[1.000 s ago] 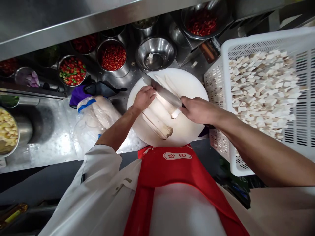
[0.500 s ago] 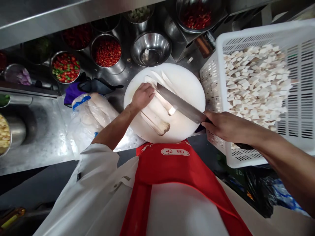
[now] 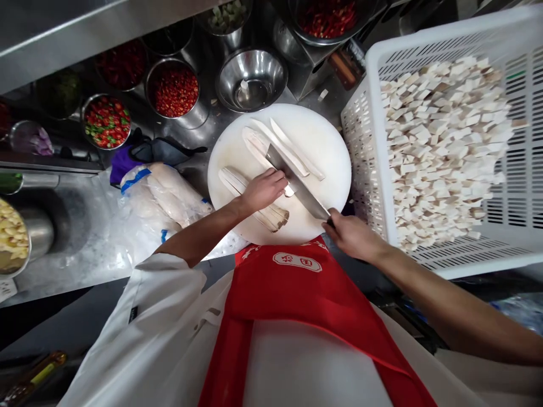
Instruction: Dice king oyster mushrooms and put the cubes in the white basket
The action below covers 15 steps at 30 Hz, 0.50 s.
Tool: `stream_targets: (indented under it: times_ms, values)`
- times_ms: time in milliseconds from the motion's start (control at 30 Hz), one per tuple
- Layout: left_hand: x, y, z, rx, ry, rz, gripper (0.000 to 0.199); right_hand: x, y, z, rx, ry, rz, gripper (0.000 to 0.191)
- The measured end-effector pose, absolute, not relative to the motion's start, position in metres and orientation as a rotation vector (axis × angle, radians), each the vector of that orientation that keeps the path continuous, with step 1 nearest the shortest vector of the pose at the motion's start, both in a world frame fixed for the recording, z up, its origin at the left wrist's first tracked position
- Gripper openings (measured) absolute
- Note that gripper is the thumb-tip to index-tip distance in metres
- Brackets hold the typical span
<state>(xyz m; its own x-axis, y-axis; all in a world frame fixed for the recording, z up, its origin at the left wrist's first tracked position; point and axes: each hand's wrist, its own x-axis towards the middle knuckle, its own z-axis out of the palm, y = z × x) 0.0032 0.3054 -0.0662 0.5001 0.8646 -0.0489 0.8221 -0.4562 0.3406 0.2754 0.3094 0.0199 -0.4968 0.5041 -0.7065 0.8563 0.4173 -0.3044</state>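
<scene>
My right hand is closed round the handle of a cleaver. Its blade slants across the round white cutting board, up and to the left. Against the near side of the blade, my left hand presses down with curled fingers on a king oyster mushroom, which shows beyond the hand and at its near end. Long cut slices lie past the blade. Another king oyster mushroom, split lengthwise, rests on the board partly under my left wrist.
To the right, a white plastic basket holds a heap of cut mushroom pieces. Bagged mushrooms lie left of the board. Behind stand a steel bowl and pots of chopped chillies. A metal shelf edge overhangs the back left.
My left hand has moved right and nearer to me along the mushroom. The cleaver has come left and nearer, up against the mushroom. Slices now lie apart beyond the blade.
</scene>
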Motion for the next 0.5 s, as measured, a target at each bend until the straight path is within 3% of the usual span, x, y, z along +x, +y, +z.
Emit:
stream_targets:
  times_ms: [167, 433, 500]
  values:
    - [0.003, 0.301, -0.069, 2.427, 1.471, 0.22, 0.022, 0.273, 0.29, 0.001, 1.168, 2.22, -0.905, 0.025]
    - [-0.003, 0.305, -0.057, 2.466, 1.43, 0.133, 0.021, 0.312, 0.272, 0.029, 1.423, 2.595, -0.997, 0.031]
    - [-0.011, 0.318, -0.051, 2.539, 1.398, 0.089, 0.034, 0.327, 0.262, 0.034, 1.582, 2.658, -1.03, 0.034]
